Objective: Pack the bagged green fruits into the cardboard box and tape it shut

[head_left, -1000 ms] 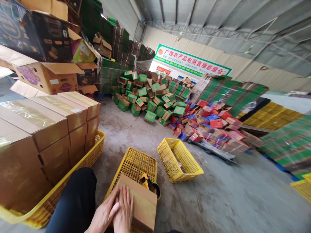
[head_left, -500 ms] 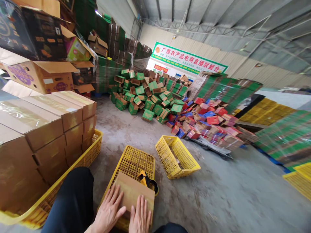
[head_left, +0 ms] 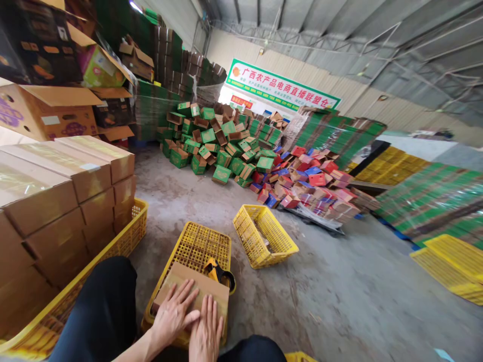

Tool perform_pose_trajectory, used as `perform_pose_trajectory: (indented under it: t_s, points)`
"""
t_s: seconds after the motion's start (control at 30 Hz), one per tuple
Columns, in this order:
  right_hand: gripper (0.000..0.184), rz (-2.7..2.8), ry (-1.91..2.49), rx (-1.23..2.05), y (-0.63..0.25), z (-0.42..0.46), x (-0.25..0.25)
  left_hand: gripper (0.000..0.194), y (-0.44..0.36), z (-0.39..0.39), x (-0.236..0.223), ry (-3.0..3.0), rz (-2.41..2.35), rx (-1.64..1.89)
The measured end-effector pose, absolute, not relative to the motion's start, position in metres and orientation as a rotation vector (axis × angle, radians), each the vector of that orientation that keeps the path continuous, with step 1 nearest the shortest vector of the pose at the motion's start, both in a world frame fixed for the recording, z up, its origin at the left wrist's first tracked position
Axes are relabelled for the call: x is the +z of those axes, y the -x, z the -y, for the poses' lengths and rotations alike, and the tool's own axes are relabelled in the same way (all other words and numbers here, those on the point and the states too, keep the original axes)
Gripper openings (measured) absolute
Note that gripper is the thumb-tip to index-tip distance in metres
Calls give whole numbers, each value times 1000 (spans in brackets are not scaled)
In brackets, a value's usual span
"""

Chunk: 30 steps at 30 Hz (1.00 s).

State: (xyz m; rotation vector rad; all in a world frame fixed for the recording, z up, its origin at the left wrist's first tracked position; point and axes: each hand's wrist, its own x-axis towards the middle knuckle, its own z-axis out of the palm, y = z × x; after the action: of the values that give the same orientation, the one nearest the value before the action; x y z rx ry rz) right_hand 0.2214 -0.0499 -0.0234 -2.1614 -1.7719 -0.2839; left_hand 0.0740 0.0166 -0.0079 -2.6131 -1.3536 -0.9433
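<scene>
A brown cardboard box (head_left: 181,272) lies on the upturned yellow plastic crate (head_left: 204,240) between my knees. Across the box's top my left hand (head_left: 174,310) rests flat, its fingers spread. Beside it my right hand (head_left: 206,327) also presses flat on the cardboard, fingers stretched forward. The two hands are close together at the thumbs. Just past the box's far right edge lies a yellow and black tape dispenser (head_left: 219,274) on the crate.
Taped cartons (head_left: 45,193) are stacked in a long yellow crate (head_left: 139,226) at my left. Ahead stands another yellow crate (head_left: 264,236). Beyond it are heaps of green boxes (head_left: 222,173) and red and blue boxes (head_left: 302,176). Yellow crates (head_left: 449,266) lie at the right.
My left hand has slid forward and right across the box top, closer to my right hand. The whole view has shifted slightly, with the scene moving left.
</scene>
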Motion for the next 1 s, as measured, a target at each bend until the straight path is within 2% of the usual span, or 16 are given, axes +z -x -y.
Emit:
perform_pose_trajectory:
  t_s: [0.17, 0.4, 0.57, 0.8, 1.0]
  points:
    - [60, 1760, 2140, -321, -223, 48, -24, 62, -43, -25, -16, 2515, 1458, -932]
    - [67, 1814, 2166, -343, -224, 50, -36, 79, -31, -22, -14, 2453, 1559, -975]
    - [67, 1862, 2103, -259, -212, 57, -44, 69, -37, -18, -15, 2469, 1617, -924]
    - [52, 1849, 1851, -313, -158, 47, -33, 58, -31, -23, -12, 2700, 1780, -736]
    - [49, 1971, 1665, -255, -154, 37, -18, 49, -26, -28, -6, 2921, 1965, -707]
